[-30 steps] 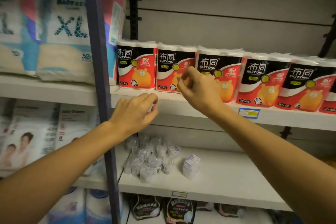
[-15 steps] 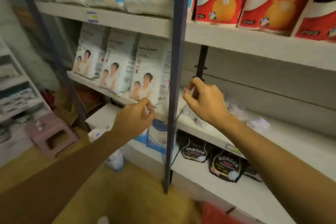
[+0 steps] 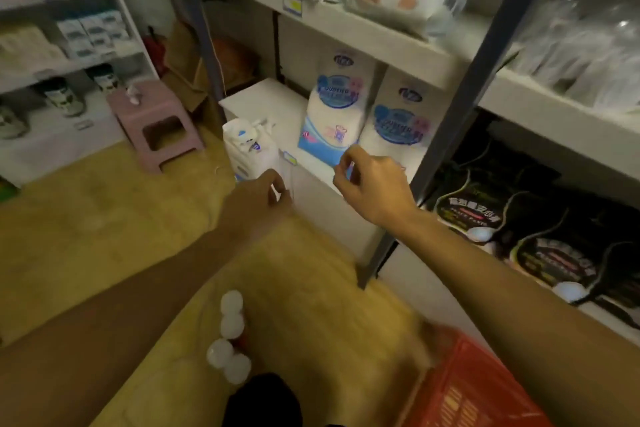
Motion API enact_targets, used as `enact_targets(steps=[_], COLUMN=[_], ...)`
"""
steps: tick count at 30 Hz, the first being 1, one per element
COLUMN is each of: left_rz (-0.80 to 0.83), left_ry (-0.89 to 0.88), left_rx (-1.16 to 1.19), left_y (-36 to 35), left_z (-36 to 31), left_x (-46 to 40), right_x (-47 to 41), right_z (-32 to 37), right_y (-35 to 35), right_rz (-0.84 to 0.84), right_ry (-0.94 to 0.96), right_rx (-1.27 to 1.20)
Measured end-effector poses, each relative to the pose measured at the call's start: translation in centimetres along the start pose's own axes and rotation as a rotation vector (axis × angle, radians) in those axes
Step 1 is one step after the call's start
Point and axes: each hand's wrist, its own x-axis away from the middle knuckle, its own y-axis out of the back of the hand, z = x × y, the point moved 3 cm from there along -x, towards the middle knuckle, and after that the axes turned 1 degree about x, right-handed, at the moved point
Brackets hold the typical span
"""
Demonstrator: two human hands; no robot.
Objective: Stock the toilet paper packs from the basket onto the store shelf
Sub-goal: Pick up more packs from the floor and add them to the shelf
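Fingers of the left hand (image 3: pixel 258 206) curl loosely inward, thumb near the forefinger, holding nothing that can be made out. The right hand (image 3: pixel 372 189) hangs just beside it in front of the low shelf (image 3: pixel 263 104), its fingers likewise loosely curled, thumb and forefinger close; motion blur hides whether they pinch anything. Neither hand touches a pack. White toilet paper rolls (image 3: pixel 230 336) lie low on the yellow floor (image 3: pixel 104 218); the red basket (image 3: pixel 474 388) sits at lower right.

Both hands (image 3: pixel 256 204) have dropped from the shelf toward the red basket (image 3: pixel 474 388).
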Motion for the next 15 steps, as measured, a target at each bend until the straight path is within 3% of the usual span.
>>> enact_targets(steps=[15], left_rz=[0.036], left_ry=[0.308], left_rx=[-0.151], left_y=[-17.3], left_z=[29.8], left_x=[13.2], right_x=[10.1], right_z=[-4.1], right_y=[-35.6], right_rz=[0.356], right_ry=[0.115], right_rx=[-0.039])
